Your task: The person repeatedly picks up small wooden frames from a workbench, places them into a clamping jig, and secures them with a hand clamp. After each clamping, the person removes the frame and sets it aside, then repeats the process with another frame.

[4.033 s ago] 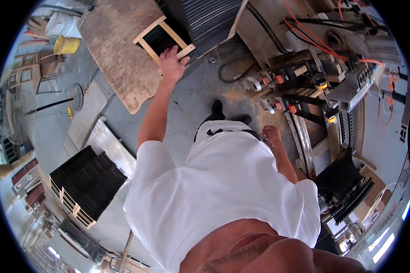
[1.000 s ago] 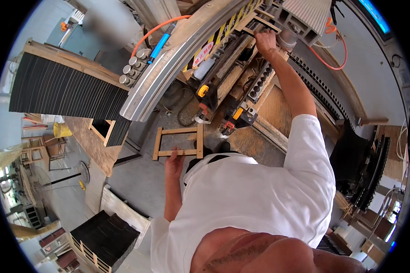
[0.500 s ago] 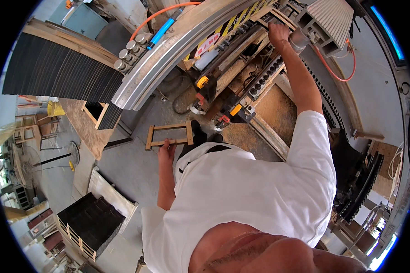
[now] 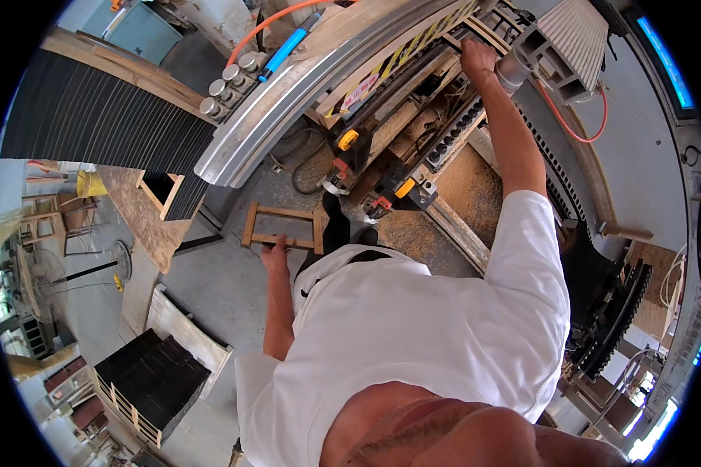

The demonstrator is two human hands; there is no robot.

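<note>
My left hand (image 4: 275, 257) is closed on one long side of a small rectangular wooden frame (image 4: 249, 224). That frame is held out over the grey floor, left of my dark-clad leg. My right arm reaches far forward to the machine. There my right hand (image 4: 477, 58) is curled at the near end of a second wooden frame (image 4: 491, 35), which lies on the machine; its fingertips are hidden. Just right of that hand stands a round metal cylinder (image 4: 512, 70). Below it, the machine (image 4: 401, 191) shows rails, yellow knobs and a row of dark round parts.
Sawdust (image 4: 463, 194) covers the machine's bed and nearby floor. A curved metal beam (image 4: 249, 144) crosses ahead, with a blue pen-like tool (image 4: 283, 54) on top. Stacked dark panels (image 4: 101, 109) stand at left, and a dark stack on a pallet (image 4: 152, 381) sits lower left. An orange hose (image 4: 576, 128) hangs right.
My left hand and its frame have shifted slightly left, and the frame is a little more tilted. My right hand stays at almost the same spot on the machine.
</note>
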